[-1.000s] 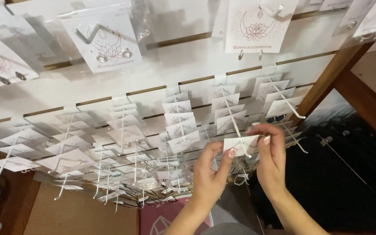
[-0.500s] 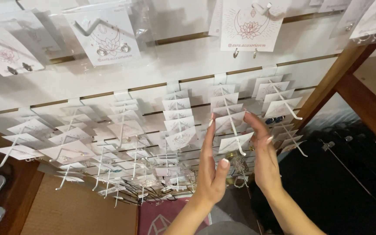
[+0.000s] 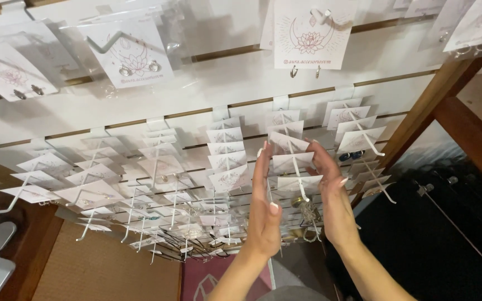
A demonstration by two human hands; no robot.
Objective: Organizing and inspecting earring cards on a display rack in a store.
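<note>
A white slat wall display carries many white hooks loaded with small white jewellery cards. My left hand is raised flat, fingers straight, on the left side of one hook of cards. My right hand is on the right side of the same row, fingers spread and curved toward the cards. Both hands flank the front card of that hook; I cannot tell whether they touch it. Dangling earrings hang below the cards between my hands.
Larger cards in clear sleeves hang along the top row, one with a moon and lotus drawing. A wooden frame post runs diagonally at the right. Black mesh panel lies lower right; more card hooks fill the left.
My hands have let go of the small card they pinched a second ago and risen, now spread flat on either side of the card row. The view has tilted slightly.
</note>
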